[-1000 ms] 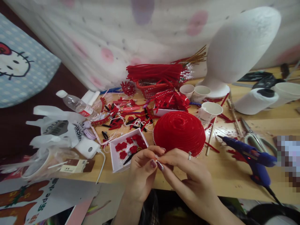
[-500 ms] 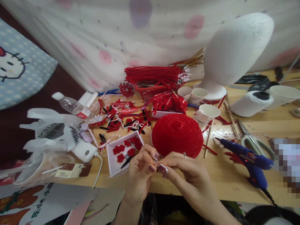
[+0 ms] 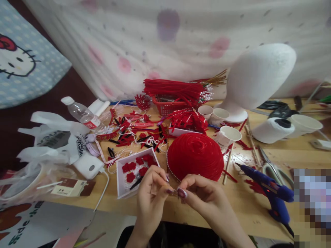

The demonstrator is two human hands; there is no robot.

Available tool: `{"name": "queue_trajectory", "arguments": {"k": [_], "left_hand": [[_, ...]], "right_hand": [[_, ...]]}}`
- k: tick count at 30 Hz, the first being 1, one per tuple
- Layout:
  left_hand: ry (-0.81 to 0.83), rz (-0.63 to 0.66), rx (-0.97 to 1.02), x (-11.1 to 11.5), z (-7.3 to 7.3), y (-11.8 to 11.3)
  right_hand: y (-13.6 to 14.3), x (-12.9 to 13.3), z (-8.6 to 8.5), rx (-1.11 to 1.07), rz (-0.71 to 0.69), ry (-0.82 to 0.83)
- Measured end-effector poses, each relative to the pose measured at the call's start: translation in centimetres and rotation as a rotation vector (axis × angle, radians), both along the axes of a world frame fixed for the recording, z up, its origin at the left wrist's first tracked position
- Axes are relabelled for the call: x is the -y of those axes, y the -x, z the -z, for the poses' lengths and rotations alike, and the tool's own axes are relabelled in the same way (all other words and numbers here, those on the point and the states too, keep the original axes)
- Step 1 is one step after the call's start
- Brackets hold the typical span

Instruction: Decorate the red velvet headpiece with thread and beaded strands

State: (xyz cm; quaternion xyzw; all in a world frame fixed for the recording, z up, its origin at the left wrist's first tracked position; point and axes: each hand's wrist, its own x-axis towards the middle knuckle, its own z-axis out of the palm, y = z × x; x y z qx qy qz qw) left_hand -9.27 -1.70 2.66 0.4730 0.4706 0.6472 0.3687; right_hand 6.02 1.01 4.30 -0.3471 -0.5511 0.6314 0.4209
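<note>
My left hand and my right hand meet at the fingertips over the table's front edge. Both are closed in a pinch, and a small thin thing between them is too small to name. Just behind my hands sits a red domed piece with a white bead trim along its rim. Close to my left hand, a white box holds several red flowers and small beads.
A blue glue gun with a red light lies at right, beside scissors. Behind are paper cups, a white foam head and a red basket. Plastic bags and a bottle stand at left.
The view has tilted, so the table's things sit slightly lower in the picture. My fingertips have drawn slightly apart, still pinched close together.
</note>
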Motion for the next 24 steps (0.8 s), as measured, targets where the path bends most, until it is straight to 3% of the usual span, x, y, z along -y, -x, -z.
{"name": "queue_trajectory", "arguments": {"k": [4, 10, 15, 19, 24], "left_hand": [[-0.091, -0.132, -0.145, 0.2, -0.2, 1.3], [-0.113, -0.358, -0.185, 1.0, -0.6, 3.7], [-0.111, -0.443, -0.223, 2.4, -0.7, 6.3], [-0.02, -0.499, -0.165, 4.0, -0.3, 7.6], [0.16, -0.476, -0.158, 5.3, 0.8, 7.6]], "right_hand": [[-0.4, 0.0, -0.3, 0.096, -0.047, -0.067], [-0.4, 0.2, -0.3, 0.026, -0.056, -0.148], [-0.6, -0.3, -0.6, -0.004, -0.028, -0.2], [-1.4, -0.7, -1.0, -0.051, 0.029, -0.213], [-1.2, -1.4, -1.8, -0.137, 0.099, -0.154]]}}
